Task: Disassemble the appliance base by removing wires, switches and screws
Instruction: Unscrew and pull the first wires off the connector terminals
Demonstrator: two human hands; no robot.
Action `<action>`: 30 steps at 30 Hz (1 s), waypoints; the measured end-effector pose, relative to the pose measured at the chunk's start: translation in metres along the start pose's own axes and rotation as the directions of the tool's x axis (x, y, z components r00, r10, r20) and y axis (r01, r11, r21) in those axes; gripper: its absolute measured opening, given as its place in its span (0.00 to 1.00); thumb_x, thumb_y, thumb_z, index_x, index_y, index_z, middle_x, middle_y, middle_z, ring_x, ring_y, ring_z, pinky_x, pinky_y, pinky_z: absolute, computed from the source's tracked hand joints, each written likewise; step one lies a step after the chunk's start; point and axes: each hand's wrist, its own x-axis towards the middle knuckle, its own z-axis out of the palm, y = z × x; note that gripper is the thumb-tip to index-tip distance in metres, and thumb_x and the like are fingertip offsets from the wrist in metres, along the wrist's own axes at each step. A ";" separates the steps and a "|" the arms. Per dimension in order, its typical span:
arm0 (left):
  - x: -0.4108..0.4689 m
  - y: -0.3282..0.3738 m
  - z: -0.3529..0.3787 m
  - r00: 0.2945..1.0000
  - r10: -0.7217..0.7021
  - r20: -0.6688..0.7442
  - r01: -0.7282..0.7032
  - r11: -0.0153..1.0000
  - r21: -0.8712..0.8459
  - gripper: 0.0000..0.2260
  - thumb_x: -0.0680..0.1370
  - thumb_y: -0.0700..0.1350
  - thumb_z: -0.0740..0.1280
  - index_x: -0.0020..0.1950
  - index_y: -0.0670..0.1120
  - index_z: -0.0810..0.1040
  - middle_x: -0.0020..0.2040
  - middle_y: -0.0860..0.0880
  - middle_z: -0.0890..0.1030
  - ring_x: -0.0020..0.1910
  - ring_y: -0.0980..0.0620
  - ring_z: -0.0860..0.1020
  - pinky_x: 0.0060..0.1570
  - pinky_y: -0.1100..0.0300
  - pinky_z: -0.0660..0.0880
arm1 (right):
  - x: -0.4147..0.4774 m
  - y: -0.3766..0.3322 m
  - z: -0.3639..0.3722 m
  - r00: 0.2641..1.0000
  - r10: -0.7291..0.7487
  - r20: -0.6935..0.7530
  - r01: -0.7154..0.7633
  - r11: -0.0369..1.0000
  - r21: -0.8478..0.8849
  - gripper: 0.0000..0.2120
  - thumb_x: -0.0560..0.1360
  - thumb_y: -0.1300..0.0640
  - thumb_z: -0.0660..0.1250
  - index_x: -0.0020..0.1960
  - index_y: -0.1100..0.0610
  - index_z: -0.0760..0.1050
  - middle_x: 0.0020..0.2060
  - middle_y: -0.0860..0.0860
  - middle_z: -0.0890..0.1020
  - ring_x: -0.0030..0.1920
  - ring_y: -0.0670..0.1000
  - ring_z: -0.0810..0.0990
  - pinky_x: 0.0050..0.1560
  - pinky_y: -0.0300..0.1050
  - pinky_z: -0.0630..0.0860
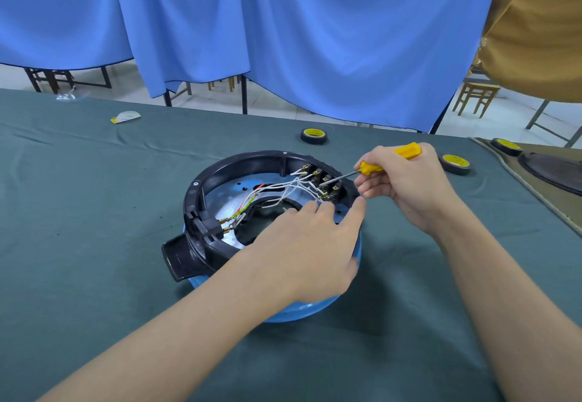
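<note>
the appliance base (201,188), a black ring on a blue shell lying open side up, sits about the middle of the green-covered table (94,244). the left hand (308,244) lies flat over its near right part with fingers straight and spread, fingertips by the white wires (283,190). the right hand (406,181) is curled round the yellow screwdriver (406,151), its tip at the switches (327,181) on the base's far right rim, while three tape rolls (313,136) lie toward the table's far right edge.
</note>
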 end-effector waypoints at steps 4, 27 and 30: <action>0.001 0.000 -0.001 1.000 -0.001 0.027 0.001 1.000 0.000 0.33 0.81 0.56 0.55 0.79 0.48 0.42 0.63 0.41 0.71 0.61 0.41 0.69 0.56 0.49 0.70 | 0.002 -0.003 -0.005 1.000 -0.006 -0.022 0.006 1.000 0.008 0.09 0.71 0.65 0.65 0.36 0.69 0.80 0.29 0.62 0.80 0.26 0.53 0.77 0.27 0.40 0.76; 0.009 -0.066 -0.018 0.919 -0.316 0.235 0.342 0.937 -0.077 0.16 0.77 0.64 0.61 0.56 0.57 0.79 0.52 0.49 0.76 0.56 0.42 0.74 0.45 0.53 0.65 | 0.002 -0.009 -0.003 0.994 -0.103 0.039 0.105 0.994 -0.031 0.09 0.72 0.65 0.65 0.37 0.66 0.80 0.29 0.60 0.81 0.26 0.52 0.77 0.27 0.40 0.75; 0.012 -0.067 -0.015 0.921 -0.327 0.213 0.354 0.929 -0.105 0.19 0.77 0.65 0.59 0.61 0.56 0.76 0.51 0.48 0.74 0.60 0.42 0.73 0.46 0.52 0.64 | 0.001 -0.009 -0.002 0.992 -0.115 0.053 0.118 0.992 -0.043 0.09 0.72 0.65 0.66 0.35 0.66 0.80 0.29 0.60 0.81 0.26 0.52 0.77 0.27 0.41 0.75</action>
